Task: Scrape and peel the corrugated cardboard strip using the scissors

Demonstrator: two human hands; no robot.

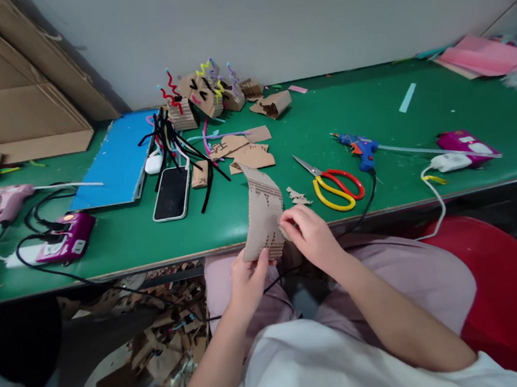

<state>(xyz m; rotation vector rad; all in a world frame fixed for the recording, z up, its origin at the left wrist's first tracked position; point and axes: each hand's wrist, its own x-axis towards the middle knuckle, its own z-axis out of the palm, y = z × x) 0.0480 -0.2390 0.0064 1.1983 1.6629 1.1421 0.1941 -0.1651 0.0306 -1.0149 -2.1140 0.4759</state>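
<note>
A curved piece of corrugated cardboard [263, 211], with bare ridges and dark print, stands over the table's front edge. My left hand [250, 275] grips its lower end, thumb on the near face. At its right edge, my right hand [303, 230] is closed with thumb and forefinger pinched; a small bit of cardboard seems to be between them. Torn paper scraps [298, 196] lie just beyond my right hand. To their right rest scissors [331, 184] with one red and one yellow handle, blades pointing away to the left.
A blue glue gun [361, 147] lies right of the scissors, its cord running over the edge. A phone [171, 193], black pipe cleaners [170, 138] and cut cardboard pieces [252, 155] lie left. Decorated cardboard figures [202, 95] stand behind. Purple power strips [71, 238] sit at both sides.
</note>
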